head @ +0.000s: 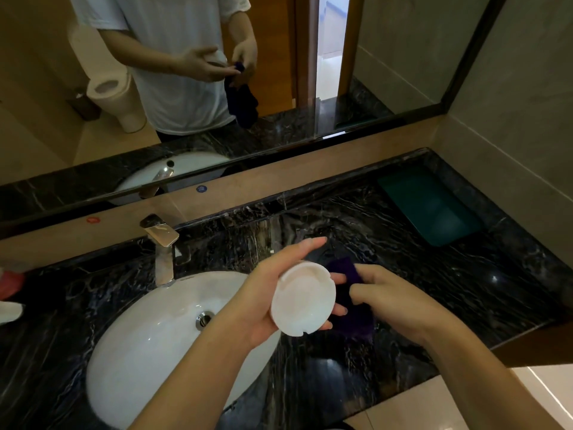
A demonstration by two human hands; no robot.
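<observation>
White round dish (305, 301) with notched rim sits tilted in left hand (266, 293), hollow side facing camera. Fingers are curled behind it, thumb at its left edge, index finger sticking out straight above. Dark purple cloth (345, 270) is just right of dish, touching its far side and bunched in right hand (390, 297), fingers pinching it. Both are held above black marble counter (449, 290), just right of white sink (139, 361). Sink bowl shows only metal drain (204, 318). Faucet (162, 246) stands behind it. Teal tray (431, 206) lies well apart, far right on counter near wall.
</observation>
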